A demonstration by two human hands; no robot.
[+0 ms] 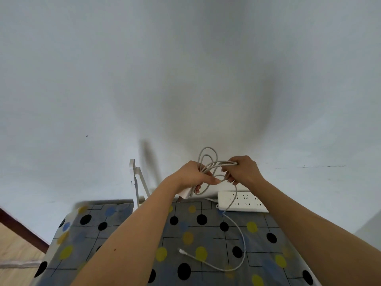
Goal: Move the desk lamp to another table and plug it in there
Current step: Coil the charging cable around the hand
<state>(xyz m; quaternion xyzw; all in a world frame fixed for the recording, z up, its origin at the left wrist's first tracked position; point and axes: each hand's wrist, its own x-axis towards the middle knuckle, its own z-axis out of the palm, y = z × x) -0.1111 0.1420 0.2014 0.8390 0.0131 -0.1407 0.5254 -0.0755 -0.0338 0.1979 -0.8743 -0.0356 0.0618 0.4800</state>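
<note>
Above the dotted table (pixel 208 236), left grip (pixel 192 176) and right grip (pixel 244 170) tight on cable (pixel 223 163); lamp (pixel 135 186) partly hidden.

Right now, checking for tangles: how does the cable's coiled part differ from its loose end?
The coiled part is held above the table, gripped by the left hand and right hand; the loose end lies on the tablecloth, untouched. The coiled part makes several loops; the loose end runs in one open curve. Both are pale cable.
</note>
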